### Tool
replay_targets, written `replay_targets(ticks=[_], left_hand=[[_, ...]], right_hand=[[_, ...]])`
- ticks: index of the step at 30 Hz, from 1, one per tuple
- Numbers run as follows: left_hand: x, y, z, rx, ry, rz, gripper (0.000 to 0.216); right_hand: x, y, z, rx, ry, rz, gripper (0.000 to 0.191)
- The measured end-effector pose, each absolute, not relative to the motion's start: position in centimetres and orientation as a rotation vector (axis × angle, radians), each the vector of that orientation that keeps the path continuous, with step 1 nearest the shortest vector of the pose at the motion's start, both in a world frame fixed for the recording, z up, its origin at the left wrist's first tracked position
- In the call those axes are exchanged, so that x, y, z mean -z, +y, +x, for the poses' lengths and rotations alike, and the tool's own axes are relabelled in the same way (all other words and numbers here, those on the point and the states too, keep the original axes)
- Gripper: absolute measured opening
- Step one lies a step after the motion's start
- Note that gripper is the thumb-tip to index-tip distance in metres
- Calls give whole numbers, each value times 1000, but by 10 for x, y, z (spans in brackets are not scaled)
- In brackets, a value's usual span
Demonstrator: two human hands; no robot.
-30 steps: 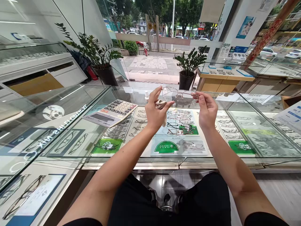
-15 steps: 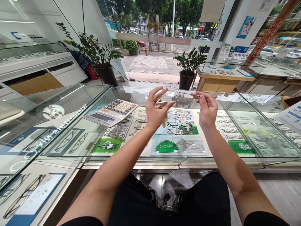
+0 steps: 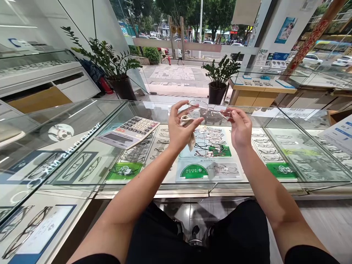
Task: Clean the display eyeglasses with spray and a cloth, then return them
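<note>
Above centre of the frame, the left hand (image 3: 179, 126) grips a crumpled beige cloth (image 3: 186, 120) and one side of the thin-rimmed, clear-lensed metal eyeglasses (image 3: 210, 109); the right hand (image 3: 241, 128) pinches the opposite side. The eyeglasses span between both hands. Below, a clear glass display counter (image 3: 189, 190) bears a pale rectangular calculator (image 3: 128, 132), left of centre.
</note>
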State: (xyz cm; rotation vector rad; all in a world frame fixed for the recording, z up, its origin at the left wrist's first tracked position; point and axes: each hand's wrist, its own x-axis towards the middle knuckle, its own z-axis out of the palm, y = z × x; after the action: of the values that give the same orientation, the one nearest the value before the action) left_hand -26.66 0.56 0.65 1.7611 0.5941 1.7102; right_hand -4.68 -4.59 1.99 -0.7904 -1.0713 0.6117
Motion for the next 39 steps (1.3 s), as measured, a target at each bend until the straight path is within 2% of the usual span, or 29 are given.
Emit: replay_targets(ticks=[10, 21, 25, 26, 29, 30, 33, 39], left_hand=[[-24, 3, -272, -1436, 520, 2025, 74], [-28, 1, -273, -1275, 558, 1996, 77], [-23, 6, -271, -1374, 628, 1971, 81], [-22, 6, -271, -1440, 670, 1943, 76], [-21, 4, -269, -1676, 820, 1829, 43], [-21, 1, -267, -1718, 854, 1811, 41], [-21, -10, -261, -1627, 859, 1861, 51], [-16, -29, -245, -1408, 830, 1814, 47]], right_hand=[[-27, -38, -26, -1051, -1368, -896, 30], [-11, -29, -29, -1120, -1407, -885, 37], [-10, -27, -34, -1041, -1337, -907, 41], [-10, -26, -34, -1019, -1308, -909, 41], [-8, -23, -35, -927, -1204, -910, 39], [-7, -23, -36, -882, -1183, -914, 37], [-6, -28, -43, -689, -1218, -932, 31], [-2, -46, -67, -105, -1457, -961, 21]])
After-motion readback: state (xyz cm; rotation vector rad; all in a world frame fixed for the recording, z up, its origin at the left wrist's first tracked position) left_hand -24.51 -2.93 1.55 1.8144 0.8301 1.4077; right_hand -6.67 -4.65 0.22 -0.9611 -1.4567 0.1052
